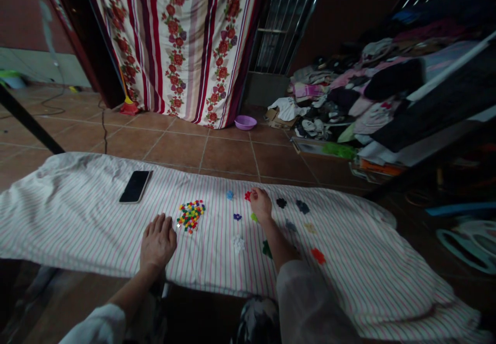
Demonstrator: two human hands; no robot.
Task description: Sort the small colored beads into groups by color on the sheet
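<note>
My left hand (158, 240) lies flat on the striped cloth, fingers stretched out, just left of a mixed heap of small coloured pieces (190, 215). My right hand (261, 203) reaches over the cloth, its fingers pinched at a small red pile (248, 196); what they hold, if anything, is too small to make out. Sorted by colour, other little piles lie around it: light blue (230, 194), purple (237, 217), white (238, 244), black (281, 203) and orange-red (318, 255). Yellow-green pieces (254, 217) and dark green pieces (266, 249) are partly covered by my right hand and forearm.
A phone (135, 186) rests on the striped cloth (93, 215) at the left. Grey piles (303, 206) and a tan pile (310, 228) are right of my forearm. Beyond the table are a purple basin (245, 122), a floral curtain (186, 39) and heaped clothes (372, 86).
</note>
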